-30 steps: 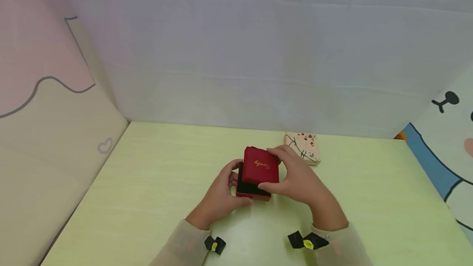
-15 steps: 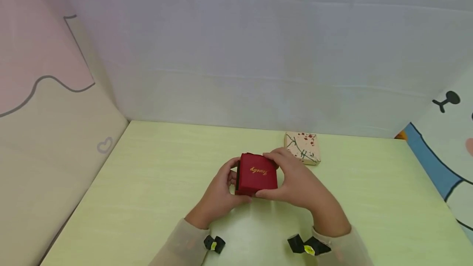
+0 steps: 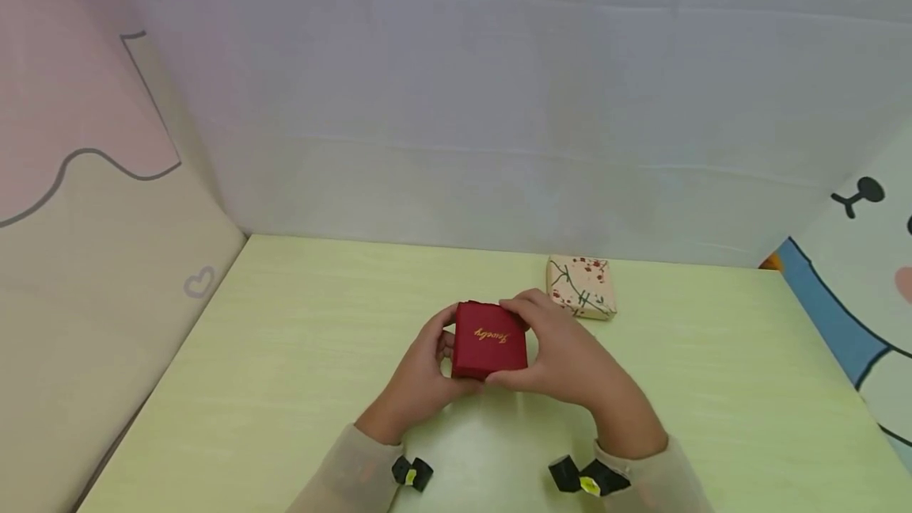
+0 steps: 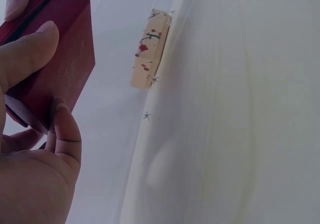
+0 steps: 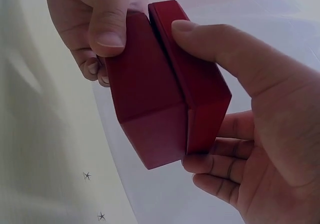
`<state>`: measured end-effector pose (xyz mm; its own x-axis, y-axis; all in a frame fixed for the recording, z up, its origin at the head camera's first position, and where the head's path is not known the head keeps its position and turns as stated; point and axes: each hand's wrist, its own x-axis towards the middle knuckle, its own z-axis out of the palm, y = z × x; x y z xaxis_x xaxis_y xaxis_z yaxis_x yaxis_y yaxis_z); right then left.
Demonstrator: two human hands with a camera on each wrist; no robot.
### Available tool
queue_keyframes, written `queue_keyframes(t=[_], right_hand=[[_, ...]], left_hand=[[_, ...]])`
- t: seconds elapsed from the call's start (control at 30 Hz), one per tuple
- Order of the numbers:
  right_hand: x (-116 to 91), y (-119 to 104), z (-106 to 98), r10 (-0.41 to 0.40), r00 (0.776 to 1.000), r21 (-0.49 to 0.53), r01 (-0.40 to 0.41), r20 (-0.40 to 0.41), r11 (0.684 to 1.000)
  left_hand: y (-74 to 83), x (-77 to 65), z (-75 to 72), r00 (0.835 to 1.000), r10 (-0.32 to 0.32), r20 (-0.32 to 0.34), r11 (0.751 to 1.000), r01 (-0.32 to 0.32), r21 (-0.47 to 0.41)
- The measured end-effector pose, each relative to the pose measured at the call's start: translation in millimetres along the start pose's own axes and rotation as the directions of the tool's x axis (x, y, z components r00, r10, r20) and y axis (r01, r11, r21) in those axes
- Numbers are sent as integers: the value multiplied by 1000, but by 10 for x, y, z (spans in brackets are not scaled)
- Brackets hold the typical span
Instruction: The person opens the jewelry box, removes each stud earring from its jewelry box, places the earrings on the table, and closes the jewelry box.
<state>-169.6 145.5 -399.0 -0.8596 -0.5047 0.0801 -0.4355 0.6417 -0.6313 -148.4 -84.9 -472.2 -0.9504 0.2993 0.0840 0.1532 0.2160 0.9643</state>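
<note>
Between both hands sits a small red jewelry box (image 3: 490, 340) with gold lettering on its lid (image 5: 202, 91). My left hand (image 3: 427, 370) grips the base (image 5: 150, 91) from the left, thumb on the near side and fingers on the far side. From the right, my right hand (image 3: 559, 351) pinches the lid between thumb and fingers. The lid lies over the base, and a thin dark seam shows between them in both wrist views. Whether anything lies inside the box is hidden.
A flat cream box with a floral pattern (image 3: 580, 287) lies on the pale yellow table (image 3: 321, 339), just beyond the right hand. A white backdrop (image 3: 456, 101) rises behind the table's far edge, with printed cloth at both sides.
My right hand has brought the lid left and toward me, from offset over the dark interior to lined up on the base. The left hand has kept its grip, almost still.
</note>
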Motion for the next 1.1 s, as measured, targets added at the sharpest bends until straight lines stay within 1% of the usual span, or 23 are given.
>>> queue_keyframes(t=[0.27, 0.7, 0.93, 1.1], right_hand=[[9, 16, 22, 8, 1000, 6, -8, 6, 1000], [20, 11, 48, 14, 1000, -18, -14, 2, 1000], [29, -11, 61, 22, 1000, -33, -22, -1, 999], [36, -6, 78, 32, 999, -51, -32, 6, 998]], left_hand=[[-5, -7, 5, 1000, -25, 4, 1000, 25, 2], [-9, 1, 7, 1000, -21, -1, 1000, 21, -12], [-6, -11, -8, 999, -51, 7, 999, 51, 7], [-14, -14, -5, 999, -41, 2, 999, 41, 0]])
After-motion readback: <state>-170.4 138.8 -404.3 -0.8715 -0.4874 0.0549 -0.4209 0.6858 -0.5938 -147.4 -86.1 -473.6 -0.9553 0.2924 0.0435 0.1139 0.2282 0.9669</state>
